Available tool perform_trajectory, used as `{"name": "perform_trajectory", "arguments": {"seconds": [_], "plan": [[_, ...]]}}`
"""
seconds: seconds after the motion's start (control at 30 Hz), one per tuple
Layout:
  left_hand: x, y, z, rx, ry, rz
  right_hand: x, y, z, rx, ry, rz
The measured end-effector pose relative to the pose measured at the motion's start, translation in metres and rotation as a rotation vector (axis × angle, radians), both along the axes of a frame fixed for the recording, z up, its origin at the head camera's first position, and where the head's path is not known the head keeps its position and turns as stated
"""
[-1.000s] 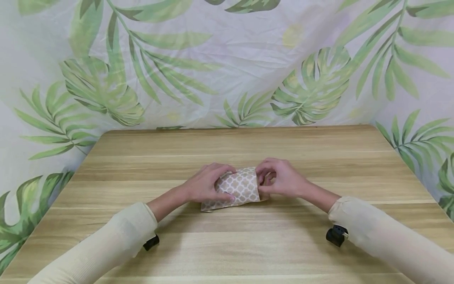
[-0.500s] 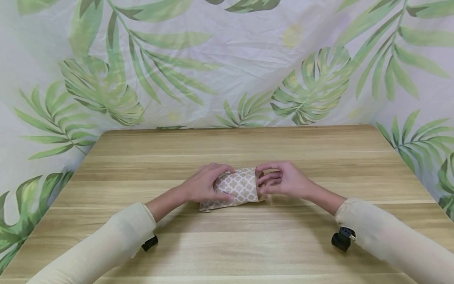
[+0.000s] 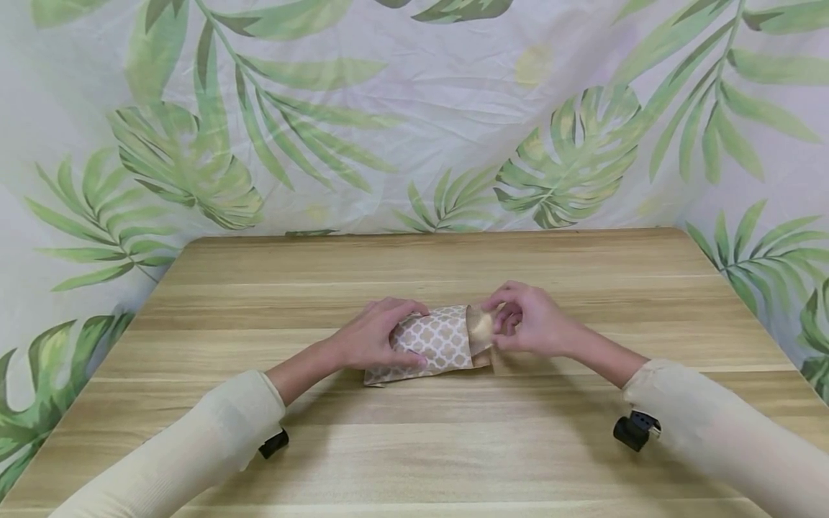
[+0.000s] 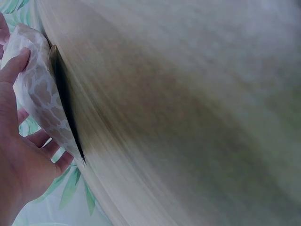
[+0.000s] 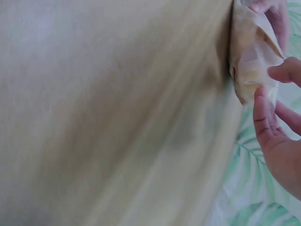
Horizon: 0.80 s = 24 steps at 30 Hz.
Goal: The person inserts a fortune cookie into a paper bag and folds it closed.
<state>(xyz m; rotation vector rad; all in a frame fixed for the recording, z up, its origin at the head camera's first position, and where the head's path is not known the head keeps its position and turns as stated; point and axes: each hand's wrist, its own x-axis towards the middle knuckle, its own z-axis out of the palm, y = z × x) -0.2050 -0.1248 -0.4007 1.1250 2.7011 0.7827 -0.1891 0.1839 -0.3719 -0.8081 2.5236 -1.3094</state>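
Observation:
A tan paper bag [image 3: 437, 338] with a white lattice print lies on its side at the middle of the table, its mouth facing right. My left hand [image 3: 368, 337] grips the bag's left part, thumb on the near side and fingers at the far side. Out of the mouth sticks a clear plastic packet [image 3: 481, 327] with something yellowish in it, its inner end hidden in the bag. Between thumb and fingers, my right hand [image 3: 536, 320] pinches the packet's outer end. In the right wrist view, the see-through plastic [image 5: 258, 61] stretches from the bag's mouth towards the fingertips.
The wood-grain table [image 3: 414, 446] has its far edge against a leaf-printed cloth [image 3: 447, 108]. Small black devices are strapped under both sleeves, one at the left wrist [image 3: 274, 442] and one at the right [image 3: 635, 430].
My right hand, at first with its fingertips at the bag's mouth, has drawn back to the right, and the plastic packet now shows outside. The left hand keeps its hold on the bag.

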Motion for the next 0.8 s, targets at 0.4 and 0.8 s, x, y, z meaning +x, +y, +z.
{"name": "perform_trajectory", "arguments": {"seconds": [0.4,0.8], "plan": [[0.0,0.001,0.0,0.0,-0.005,-0.004,-0.002,-0.005,0.006,0.192,0.105,0.072],[-0.001,0.002,-0.001,0.007,-0.008,-0.01,-0.001,-0.023,-0.012,-0.109,-0.088,0.031]]}}
